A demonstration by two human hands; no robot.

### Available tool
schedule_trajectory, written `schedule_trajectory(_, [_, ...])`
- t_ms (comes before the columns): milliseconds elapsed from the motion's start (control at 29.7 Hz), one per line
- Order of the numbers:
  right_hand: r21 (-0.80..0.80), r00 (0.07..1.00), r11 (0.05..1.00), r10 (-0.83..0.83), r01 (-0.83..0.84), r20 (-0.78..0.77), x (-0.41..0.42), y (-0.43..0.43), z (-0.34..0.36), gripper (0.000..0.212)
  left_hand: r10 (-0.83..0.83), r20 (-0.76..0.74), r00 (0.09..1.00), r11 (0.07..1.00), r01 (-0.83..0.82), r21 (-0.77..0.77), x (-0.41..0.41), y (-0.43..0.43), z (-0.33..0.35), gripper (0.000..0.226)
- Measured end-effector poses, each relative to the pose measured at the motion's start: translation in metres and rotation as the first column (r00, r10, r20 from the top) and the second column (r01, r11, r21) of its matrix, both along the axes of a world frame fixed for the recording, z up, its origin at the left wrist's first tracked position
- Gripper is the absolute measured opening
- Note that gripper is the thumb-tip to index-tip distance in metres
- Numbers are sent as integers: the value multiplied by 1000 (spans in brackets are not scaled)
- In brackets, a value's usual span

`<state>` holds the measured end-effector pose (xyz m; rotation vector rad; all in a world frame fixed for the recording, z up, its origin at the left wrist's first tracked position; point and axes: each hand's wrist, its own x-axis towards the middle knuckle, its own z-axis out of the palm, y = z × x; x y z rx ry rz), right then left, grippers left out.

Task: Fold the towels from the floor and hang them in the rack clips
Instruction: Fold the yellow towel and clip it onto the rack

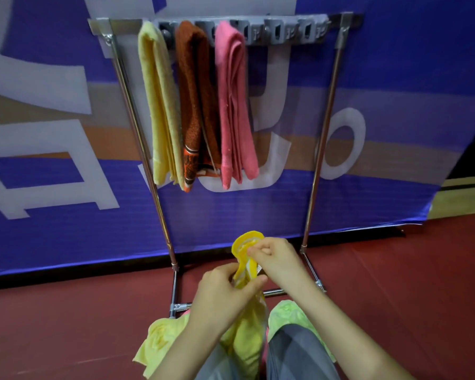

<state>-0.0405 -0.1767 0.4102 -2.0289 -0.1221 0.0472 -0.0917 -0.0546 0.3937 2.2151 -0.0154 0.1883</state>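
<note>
Low before the rack [321, 138], above the floor [66, 325]:

- Held towel [247, 242]: bright yellow, bunched into a narrow strip, with its top bent into a loop and its tail trailing down between the knees.
- Left hand [222, 294]: closed round the strip's middle.
- Right hand [277, 259]: fingers pinched on the looped top edge.
- Clips [277, 30]: a grey row along the top bar. Those right of centre stood empty.
- Hung already, side by side: pale towel [159, 105], brown towel [195, 91], pink towel [233, 100].
- Not yet lifted: floor towel [159, 338], light yellow, left of the knees; green towel [288, 316], by the right knee.

Hazards, as judged:

- The fold looked loose and uneven. If either hand let go early, the layers would likely spring apart and need refolding.
- A thick, lumpy top might not seat fully in a clip, and could slide out under its own weight.
- The tail hung near the rack's base bar and could catch there on the way up.
- The nearest free clip sat just beside the pink towel. A careless reach might drag that one loose.
</note>
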Motion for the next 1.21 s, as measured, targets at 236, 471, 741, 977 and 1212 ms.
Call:
schedule_trajectory(236, [-22,1000,1000,12,-11,20,-7,2,2,20,-68,31,997,994,65,85,-7,5,4,35])
schedule_trajectory(471, [-17,994,994,106,-106,-2,-13,-6,1,27,-242,-8,970,970,241,-23,-8,20,5,24])
schedule_trajectory(741, [54,890,894,448,-445,-84,-21,-35,1,18,-374,38,927,927,375,-23,-4,43,27,18])
schedule_trajectory(977, [-98,884,889,421,-446,-205,-9,-70,-16,22,-386,61,920,888,353,294,1,61,41,20])
schedule_trajectory(1212, [-304,932,918,317,-255,177,15,-86,7,21,-411,119,904,484,106,868,17,64,68,27])
